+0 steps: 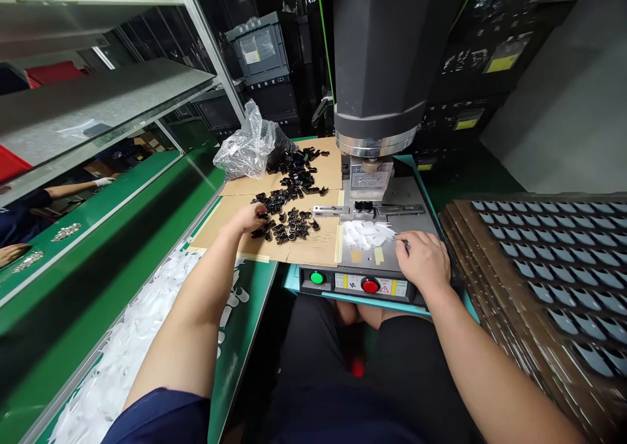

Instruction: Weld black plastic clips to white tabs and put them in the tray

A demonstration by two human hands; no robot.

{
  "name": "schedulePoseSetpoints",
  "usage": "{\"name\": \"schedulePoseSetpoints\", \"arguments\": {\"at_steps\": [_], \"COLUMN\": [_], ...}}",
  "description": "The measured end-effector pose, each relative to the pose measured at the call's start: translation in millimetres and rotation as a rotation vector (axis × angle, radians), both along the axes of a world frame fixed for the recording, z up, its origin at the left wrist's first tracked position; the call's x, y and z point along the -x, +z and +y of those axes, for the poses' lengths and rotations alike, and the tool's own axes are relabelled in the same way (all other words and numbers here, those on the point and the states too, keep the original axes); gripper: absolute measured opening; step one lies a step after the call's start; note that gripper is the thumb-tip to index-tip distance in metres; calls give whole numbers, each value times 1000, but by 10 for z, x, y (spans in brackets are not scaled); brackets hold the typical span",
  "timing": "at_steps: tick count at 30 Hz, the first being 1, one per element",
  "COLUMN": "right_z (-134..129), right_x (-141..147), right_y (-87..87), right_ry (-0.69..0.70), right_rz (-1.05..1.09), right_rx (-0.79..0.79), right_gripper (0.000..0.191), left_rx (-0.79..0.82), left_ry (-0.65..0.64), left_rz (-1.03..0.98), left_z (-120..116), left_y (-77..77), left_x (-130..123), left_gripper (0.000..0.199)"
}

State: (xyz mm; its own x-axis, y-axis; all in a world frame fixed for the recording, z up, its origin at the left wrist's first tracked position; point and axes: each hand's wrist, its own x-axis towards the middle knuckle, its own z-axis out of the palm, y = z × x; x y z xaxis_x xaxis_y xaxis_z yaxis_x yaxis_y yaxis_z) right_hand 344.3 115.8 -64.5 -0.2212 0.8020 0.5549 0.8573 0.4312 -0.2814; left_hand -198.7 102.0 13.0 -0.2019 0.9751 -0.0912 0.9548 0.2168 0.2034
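My left hand [249, 219] is at the left edge of a pile of small black plastic parts [294, 225], its fingertips closed on one of them. The pile lies on a cardboard sheet [318, 247]. My right hand [425, 256] rests on the machine's metal plate [416, 189], fingers curled beside a heap of thin white pieces [366, 234]. Something small and dark shows at its fingertips, too little to name. Behind the heap, a fixture [333, 210] holds two black parts [363, 206] under the clear press head [371, 181].
On the machine's front are a green button [317, 277] and a red button [370, 285]. Stacked brown trays [499, 268] with grey-blue parts stand at right. A plastic bag [252, 143] lies behind the pile. White pieces [122, 339] cover the left bench. Another person's gloved hand [104, 181] appears far left.
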Motion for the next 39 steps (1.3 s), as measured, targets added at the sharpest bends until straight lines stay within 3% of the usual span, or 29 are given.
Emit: {"name": "schedulePoseSetpoints", "arguments": {"at_steps": [9,13,21,29,35,39], "right_z": [-17,-22,-36,-33,-24,-22], "right_x": [6,8,13,6,1,3], "right_y": [10,19,43,43,28,26], "right_ry": [-8,-12,-11,-11,-1,-1], "right_rz": [-5,-9,-9,-10,-2,-2], "right_rx": [3,2,0,14,18,20], "right_gripper": [20,20,22,21,19,19], "left_rx": [62,-4,23,19,-63,-110], "left_ry": [25,42,55,30,47,80], "left_rz": [-40,12,160,174,65,-45], "left_z": [48,150,367,426,311,220], "left_y": [80,59,-53,-50,51,67], "left_x": [-37,-148,-305,-229,-197,-220], "left_gripper": [32,43,59,28,17,21]}}
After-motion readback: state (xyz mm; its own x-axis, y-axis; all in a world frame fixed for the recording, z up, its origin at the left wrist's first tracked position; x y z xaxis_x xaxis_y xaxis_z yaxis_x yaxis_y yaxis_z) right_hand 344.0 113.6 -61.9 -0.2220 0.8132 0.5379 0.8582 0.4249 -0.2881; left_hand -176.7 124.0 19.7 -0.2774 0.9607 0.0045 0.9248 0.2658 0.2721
